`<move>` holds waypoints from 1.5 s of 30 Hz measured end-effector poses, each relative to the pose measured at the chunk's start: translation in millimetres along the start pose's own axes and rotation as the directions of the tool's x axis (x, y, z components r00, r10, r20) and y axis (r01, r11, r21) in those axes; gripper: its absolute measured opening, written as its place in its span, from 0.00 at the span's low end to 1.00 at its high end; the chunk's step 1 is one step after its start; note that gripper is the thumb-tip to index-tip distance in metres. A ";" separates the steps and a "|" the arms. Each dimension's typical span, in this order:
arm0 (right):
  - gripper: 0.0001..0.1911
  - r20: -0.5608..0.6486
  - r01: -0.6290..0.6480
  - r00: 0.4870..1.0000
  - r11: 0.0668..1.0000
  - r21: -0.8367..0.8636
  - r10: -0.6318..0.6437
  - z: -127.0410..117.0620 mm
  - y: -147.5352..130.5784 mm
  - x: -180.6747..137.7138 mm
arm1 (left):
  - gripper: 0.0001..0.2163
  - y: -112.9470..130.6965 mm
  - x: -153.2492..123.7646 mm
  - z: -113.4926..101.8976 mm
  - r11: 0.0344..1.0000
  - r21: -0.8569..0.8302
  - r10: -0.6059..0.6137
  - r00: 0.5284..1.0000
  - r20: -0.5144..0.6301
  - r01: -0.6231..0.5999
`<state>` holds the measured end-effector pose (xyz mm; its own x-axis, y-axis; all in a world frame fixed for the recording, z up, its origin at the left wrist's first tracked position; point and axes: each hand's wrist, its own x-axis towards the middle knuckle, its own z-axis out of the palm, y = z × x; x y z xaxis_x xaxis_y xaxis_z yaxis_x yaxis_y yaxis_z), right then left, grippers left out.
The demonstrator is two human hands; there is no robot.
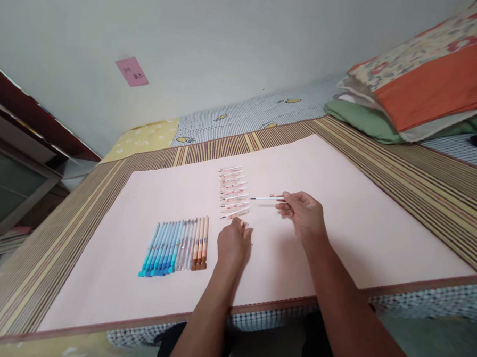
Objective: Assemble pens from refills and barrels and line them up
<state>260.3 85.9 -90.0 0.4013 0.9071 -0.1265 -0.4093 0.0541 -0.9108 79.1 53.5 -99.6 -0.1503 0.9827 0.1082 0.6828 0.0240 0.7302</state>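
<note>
A pink sheet (341, 205) lies on a striped mat. On it sits a row of several pen barrels (177, 245), blue, clear and brown, side by side. Behind them runs a column of several thin white refills (233, 191). My right hand (304, 214) pinches one refill (266, 198) by its end and holds it level, tip toward the column. My left hand (234, 245) rests at the near end of the column, fingers curled over the closest refill (234, 214).
The striped mat (430, 183) covers a bed with a checked sheet. Folded bedding and a pillow (428, 76) are stacked at the far right. A pale wall with a pink note (131, 71) is behind. A dark wooden frame (20, 135) stands at the left.
</note>
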 end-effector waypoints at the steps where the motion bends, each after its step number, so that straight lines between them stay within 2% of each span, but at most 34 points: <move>1: 0.20 0.007 0.002 1.000 1.000 -0.009 -0.002 0.3 0.1 -0.1 | 0.09 -0.3 -0.3 1.3 1.000 0.023 0.012 1.000 0.003 -0.012; 6: 0.19 0.028 0.013 1.000 0.999 -0.042 -0.012 -1.1 2.9 2.2 | 0.10 -7.3 -0.3 4.7 0.988 0.113 0.103 0.994 0.040 -0.107; 11: 0.19 0.022 0.021 1.000 0.999 -0.049 -0.020 -2.0 3.7 2.8 | 0.06 -12.0 0.8 5.7 0.985 0.112 0.126 0.991 0.046 -0.131; 18: 0.20 0.075 0.006 0.997 1.000 0.000 -0.006 0.4 -3.0 -1.5 | 0.06 -10.0 2.6 -10.7 0.962 -0.169 0.213 0.977 -0.027 -0.214; 24: 0.19 0.061 0.050 0.997 0.999 0.010 -0.051 1.9 -3.9 -1.9 | 0.05 -6.8 -2.5 -16.3 0.937 -0.252 0.234 0.970 -0.058 -0.241; 30: 0.20 0.058 0.088 0.995 0.996 -0.011 -0.087 1.9 -0.6 0.2 | 0.04 -10.2 -3.3 -11.5 0.936 -0.242 0.248 0.967 -0.056 -0.254; 39: 0.20 0.100 0.099 0.991 0.993 -0.058 -0.093 1.0 0.2 0.8 | 0.06 -11.9 -2.4 -9.1 0.950 -0.125 0.287 0.958 -0.013 -0.286; 45: 0.19 0.086 0.098 0.992 0.995 -0.037 -0.094 -0.3 -0.3 1.8 | 0.06 -11.5 -3.9 -9.6 0.947 -0.167 0.277 0.961 -0.016 -0.276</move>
<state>261.4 87.4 -90.0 0.3662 0.9305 -0.0057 -0.3374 0.1270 -0.9327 65.0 47.7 -102.0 0.0338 0.9478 0.3171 0.5686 -0.2791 0.7738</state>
